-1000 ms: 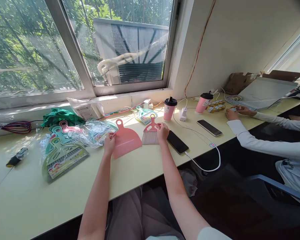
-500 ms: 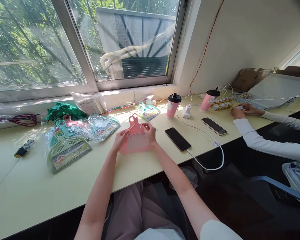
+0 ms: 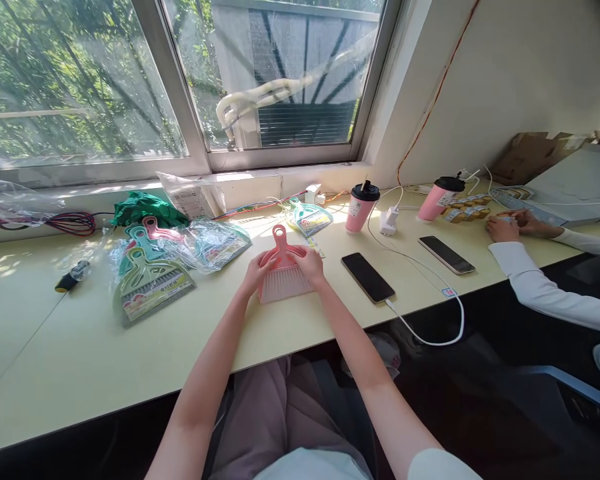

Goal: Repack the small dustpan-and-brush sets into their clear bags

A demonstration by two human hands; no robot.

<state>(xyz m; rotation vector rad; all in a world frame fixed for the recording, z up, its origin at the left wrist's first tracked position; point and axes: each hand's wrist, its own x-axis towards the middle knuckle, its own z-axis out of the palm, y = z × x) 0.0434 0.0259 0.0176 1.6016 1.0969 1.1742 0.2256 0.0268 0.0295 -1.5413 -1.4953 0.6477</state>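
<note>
A pink hand brush with pale bristles lies face up against a matching pink dustpan, handles at the far end. Most of the dustpan is hidden behind the brush and my fingers. My left hand grips the left side of the set, thumb on top. On the right side my right hand holds it the same way, thumb toward the handle. The set is at the table, just in front of me. To the left are bagged dustpan sets, a green one nearest. Another green set lies behind my right hand.
Right of my hands lie a phone on a white cable and a second phone. Pink cups with black lids and a charger stand behind. A screwdriver lies left. A co-worker's hands are at far right.
The view has swung left, so the table's things appear farther right. The brush now sits lower over the dustpan, its bristles covering the pan's front part. Both hands keep their grip.
</note>
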